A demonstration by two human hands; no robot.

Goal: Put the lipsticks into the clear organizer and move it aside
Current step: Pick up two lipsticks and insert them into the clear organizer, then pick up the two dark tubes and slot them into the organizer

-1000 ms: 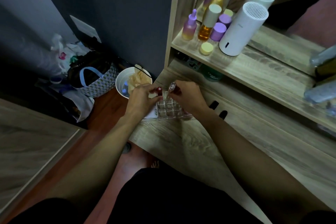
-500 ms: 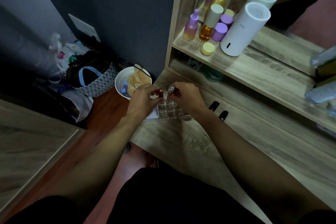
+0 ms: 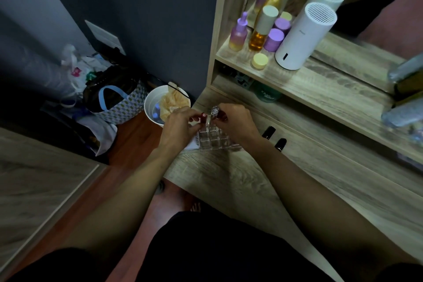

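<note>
A clear organizer (image 3: 214, 141) with a grid of square cells stands on the wooden desk (image 3: 240, 181) near its left edge. My left hand (image 3: 180, 127) pinches a red lipstick (image 3: 203, 117) upright over the organizer's far row. My right hand (image 3: 238, 123) holds a silver-capped lipstick (image 3: 214, 111) with a dark red body beside it, also over the far row. Two black lipsticks (image 3: 268, 132) (image 3: 280, 144) lie on the desk to the right of my right wrist.
A shelf above the desk carries purple and amber bottles (image 3: 258, 34), a yellow jar (image 3: 259, 61) and a white cylinder (image 3: 302, 36). A white bin (image 3: 155, 107) and a patterned bag (image 3: 119, 103) sit on the floor at left. A white card (image 3: 194, 143) lies under the organizer.
Both hands have stayed over the organizer; the two lipsticks have shifted only slightly at its far row. The two black lipsticks on the desk are now uncovered by my right forearm.
</note>
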